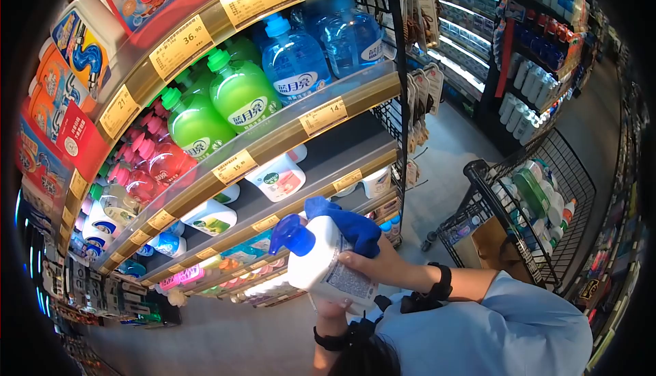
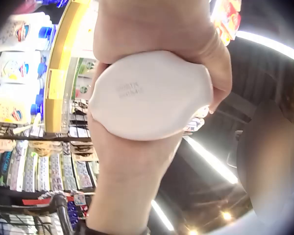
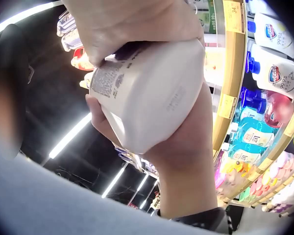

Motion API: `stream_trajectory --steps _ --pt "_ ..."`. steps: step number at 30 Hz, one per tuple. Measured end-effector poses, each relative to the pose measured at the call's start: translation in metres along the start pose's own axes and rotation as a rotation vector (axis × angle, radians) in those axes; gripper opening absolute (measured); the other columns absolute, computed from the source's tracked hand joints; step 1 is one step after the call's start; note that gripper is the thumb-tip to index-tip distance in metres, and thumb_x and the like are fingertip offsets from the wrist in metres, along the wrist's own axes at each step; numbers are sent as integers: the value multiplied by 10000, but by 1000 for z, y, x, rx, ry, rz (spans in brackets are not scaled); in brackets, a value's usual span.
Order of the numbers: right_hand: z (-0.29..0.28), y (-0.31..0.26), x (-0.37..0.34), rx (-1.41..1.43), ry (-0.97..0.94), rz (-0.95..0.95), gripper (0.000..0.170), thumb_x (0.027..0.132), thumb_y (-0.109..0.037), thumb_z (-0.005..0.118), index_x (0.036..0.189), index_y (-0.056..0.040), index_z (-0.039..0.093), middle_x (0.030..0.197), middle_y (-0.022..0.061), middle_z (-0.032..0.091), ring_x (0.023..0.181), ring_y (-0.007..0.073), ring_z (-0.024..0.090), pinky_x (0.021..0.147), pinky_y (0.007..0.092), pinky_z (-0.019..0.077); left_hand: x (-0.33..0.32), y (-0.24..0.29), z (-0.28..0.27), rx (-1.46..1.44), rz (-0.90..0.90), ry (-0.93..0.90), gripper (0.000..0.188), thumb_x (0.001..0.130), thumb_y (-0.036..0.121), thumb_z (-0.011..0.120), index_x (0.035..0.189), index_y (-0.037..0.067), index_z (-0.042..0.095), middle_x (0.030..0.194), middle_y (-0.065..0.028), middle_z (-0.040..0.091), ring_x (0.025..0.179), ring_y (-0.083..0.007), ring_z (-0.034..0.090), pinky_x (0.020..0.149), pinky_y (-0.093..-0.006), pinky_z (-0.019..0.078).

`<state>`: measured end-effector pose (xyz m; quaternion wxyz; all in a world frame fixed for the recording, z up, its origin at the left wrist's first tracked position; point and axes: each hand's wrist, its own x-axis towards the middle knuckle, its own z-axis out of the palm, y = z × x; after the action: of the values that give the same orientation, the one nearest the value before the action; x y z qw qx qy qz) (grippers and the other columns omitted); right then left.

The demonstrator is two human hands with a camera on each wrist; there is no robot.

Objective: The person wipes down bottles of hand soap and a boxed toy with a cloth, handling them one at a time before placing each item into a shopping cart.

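In the head view, a pump bottle (image 1: 316, 270) is held up in front of the shelf rack (image 1: 348, 130), off its boards. Its body is glossy white, its pump head (image 1: 294, 236) a deep translucent blue, and a pale label dense with small print covers part of the side turned to the camera. The long axis slants: the pump end is nearer the shelf rack, the base farther from it. The nozzle points to the left in this view, roughly along the rack's front. The right hand (image 1: 372, 261) grips the bottle's side, thumb over the label; the left hand (image 1: 332, 309) holds it from below, close to the base. A crumpled-looking blue item (image 1: 357, 231) sits by the bottle's shoulder; its kind cannot be told.

In the left wrist view, the base faces the camera, a white oblong with rounded ends, shallow waists and a faint printed code. The bottle lies against the left hand's curled grip, to the right of the shelf rack.

In the right wrist view, base and lower side show, with a square code on the label. The right hand is wrapped over the bottle from above, left of the shelf rack.
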<state>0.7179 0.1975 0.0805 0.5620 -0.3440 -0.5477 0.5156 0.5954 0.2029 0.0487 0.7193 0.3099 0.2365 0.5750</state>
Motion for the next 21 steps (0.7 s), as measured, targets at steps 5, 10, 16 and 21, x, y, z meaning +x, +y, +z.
stream_trajectory --steps 5,10,16,21 --pt "-3 -9 -12 33 -58 -36 673 728 -322 743 1233 3 439 1112 117 567 1039 171 519 915 314 413 -30 -3 -38 105 -82 -105 886 642 493 615 1305 -1 298 1199 -172 464 1046 -299 517 905 -411 448" --pt "-11 -24 -46 52 -16 493 741 632 -293 816 1235 -49 461 1150 116 569 1085 198 529 940 328 416 -55 -12 -62 142 -234 -151 1017 639 680 572 1327 -5 266 1222 -186 448 1058 -316 510 872 -423 470" --pt "-45 -50 -85 262 68 392 646 648 -181 800 1196 -40 489 1125 92 581 1069 192 542 919 316 432 -24 -42 -33 229 -393 -441 1011 691 738 522 1317 -15 273 1214 -183 449 1054 -298 510 882 -406 461" --pt "-90 -77 -121 268 557 222 525 724 -133 730 1177 2 499 1136 111 582 1018 187 576 854 309 469 20 -76 90 181 -188 -525 863 673 371 728 1316 -20 305 1197 -172 469 1062 -258 516 876 -349 451"
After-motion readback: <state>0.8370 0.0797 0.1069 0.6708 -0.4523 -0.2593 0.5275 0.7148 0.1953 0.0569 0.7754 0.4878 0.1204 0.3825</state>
